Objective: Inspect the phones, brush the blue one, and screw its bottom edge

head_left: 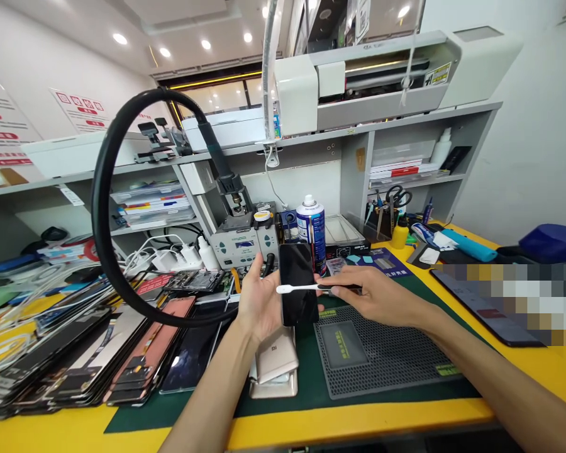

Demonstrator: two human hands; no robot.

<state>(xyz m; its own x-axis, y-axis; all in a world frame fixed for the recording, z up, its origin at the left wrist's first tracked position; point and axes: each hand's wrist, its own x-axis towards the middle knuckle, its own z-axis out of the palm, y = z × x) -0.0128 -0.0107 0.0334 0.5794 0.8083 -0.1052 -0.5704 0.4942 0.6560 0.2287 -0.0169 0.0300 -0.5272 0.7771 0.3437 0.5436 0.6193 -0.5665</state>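
Observation:
My left hand (260,299) holds a black smartphone (298,308) upright, its dark screen facing me. In my right hand (370,296) is a thin tool (306,288) with a white brush-like head and a dark handle, pinched between the fingers. The tool lies across the front of the screen, its white end near the phone's left edge; whether it touches the glass cannot be told. Below the phone, gold phone back covers (277,362) rest on the green mat (306,396), beside a grey perforated pad (396,352).
Stacked phone screens (146,358) cover the left side. Behind stand a soldering station (243,246) with a looping black hose (104,251), a blue spray can (311,229) and a tool holder with scissors (399,196). A dark flat panel (481,308) lies at right.

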